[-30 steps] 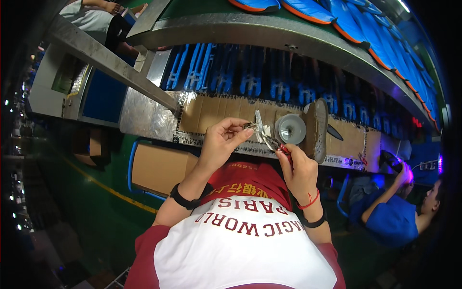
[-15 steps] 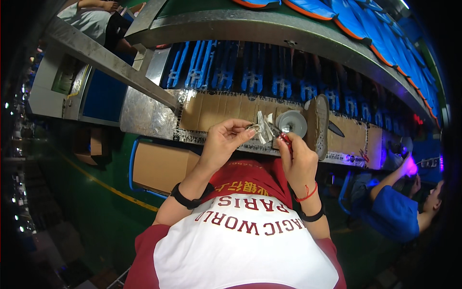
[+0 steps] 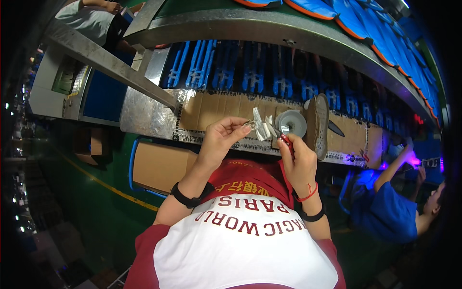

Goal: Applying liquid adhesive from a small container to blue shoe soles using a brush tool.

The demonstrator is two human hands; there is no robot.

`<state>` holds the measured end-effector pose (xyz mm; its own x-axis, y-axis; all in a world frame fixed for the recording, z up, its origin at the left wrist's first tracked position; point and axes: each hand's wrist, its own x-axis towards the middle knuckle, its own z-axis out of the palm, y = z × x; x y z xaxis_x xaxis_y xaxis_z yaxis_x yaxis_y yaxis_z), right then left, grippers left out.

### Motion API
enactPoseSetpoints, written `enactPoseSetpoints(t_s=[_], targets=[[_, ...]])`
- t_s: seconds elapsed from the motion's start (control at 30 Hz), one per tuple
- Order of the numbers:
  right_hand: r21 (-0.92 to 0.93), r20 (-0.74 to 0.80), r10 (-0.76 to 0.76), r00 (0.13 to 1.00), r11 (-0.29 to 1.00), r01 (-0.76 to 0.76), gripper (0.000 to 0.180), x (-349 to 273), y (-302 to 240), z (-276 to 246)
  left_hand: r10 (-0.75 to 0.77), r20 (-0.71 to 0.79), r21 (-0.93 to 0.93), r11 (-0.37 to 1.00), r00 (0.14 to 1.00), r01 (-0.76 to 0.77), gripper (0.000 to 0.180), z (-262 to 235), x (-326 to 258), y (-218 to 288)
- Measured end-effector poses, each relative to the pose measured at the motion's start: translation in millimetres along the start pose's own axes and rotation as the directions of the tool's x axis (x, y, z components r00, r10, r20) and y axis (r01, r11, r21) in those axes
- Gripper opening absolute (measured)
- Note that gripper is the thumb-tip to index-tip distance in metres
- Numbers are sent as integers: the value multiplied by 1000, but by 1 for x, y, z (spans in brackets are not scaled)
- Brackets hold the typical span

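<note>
My left hand (image 3: 225,135) pinches a small shiny piece (image 3: 251,126) between thumb and fingertips; its kind is too small to tell. Close by its fingertips are whitish strips (image 3: 260,126), and I cannot tell whether they hang from the hand or lie on the bench. My right hand (image 3: 299,161) is closed around a red-handled tool (image 3: 284,139), whose slim metal end points up and left toward the strips. Whether it is scissors or pliers is hidden by the fingers. Just beyond the right hand sits a round grey bowl (image 3: 292,124) with small dark bits inside.
Cardboard (image 3: 216,110) covers the bench. A shoe sole (image 3: 321,126) stands right of the bowl, beside a dark blade-shaped piece (image 3: 336,128). Behind runs a row of blue racks (image 3: 252,72) under a metal beam (image 3: 240,26). A co-worker in blue (image 3: 390,212) sits at the right.
My left hand has drawn slightly left, and the gap to the right hand's tool has widened. The whitish strips have shifted a little. My right hand has barely moved.
</note>
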<state>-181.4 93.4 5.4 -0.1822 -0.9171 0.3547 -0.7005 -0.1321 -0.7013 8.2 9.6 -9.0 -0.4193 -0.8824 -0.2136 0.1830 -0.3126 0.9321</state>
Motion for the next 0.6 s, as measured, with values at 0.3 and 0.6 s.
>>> enactPoseSetpoints(t_s=[0.3,0.6], targets=[[235,82,146,986,959,-161,15,3,2,-10,-72,104,-209,973,992,93,25,-11,2,-7],[160,98,43,994,985,-59,16,11,-4,-7,-92,119,-186,976,989,114,26,-12,2,-6]])
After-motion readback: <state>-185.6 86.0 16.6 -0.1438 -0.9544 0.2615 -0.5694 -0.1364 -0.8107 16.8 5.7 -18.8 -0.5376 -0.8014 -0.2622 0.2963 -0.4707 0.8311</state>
